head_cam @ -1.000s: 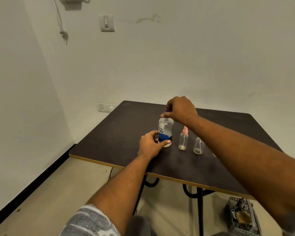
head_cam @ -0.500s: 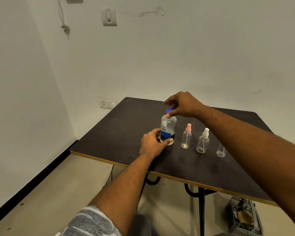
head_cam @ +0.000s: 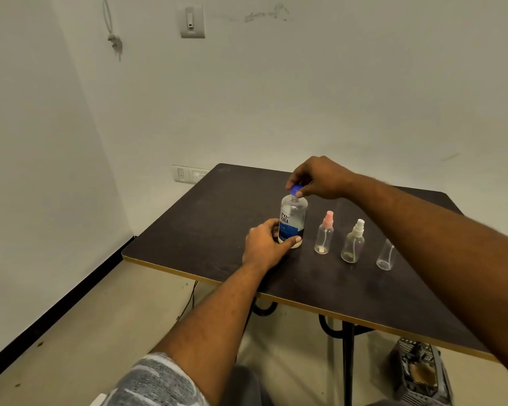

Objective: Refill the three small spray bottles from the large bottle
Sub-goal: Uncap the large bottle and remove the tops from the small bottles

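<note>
A large clear bottle (head_cam: 293, 218) with a blue label stands upright on the dark table (head_cam: 206, 230). My left hand (head_cam: 264, 244) grips its lower part. My right hand (head_cam: 320, 177) pinches its blue cap (head_cam: 296, 189) from above. To the right stand three small clear spray bottles in a row: one with a pink sprayer (head_cam: 324, 237), one with a white sprayer (head_cam: 353, 242), and a third (head_cam: 386, 256) whose top is hidden behind my right forearm.
The table's front edge (head_cam: 305, 306) runs diagonally, with black legs beneath. A dark crate-like object (head_cam: 420, 373) sits on the floor at lower right. White walls meet at the left, with wall sockets (head_cam: 188, 173) by the table's far corner.
My right hand has lifted off the cap's top and now pinches it with fingertips. My right arm swung aside, uncovering the white-sprayer bottle and the third bottle. My left hand kept its hold.
</note>
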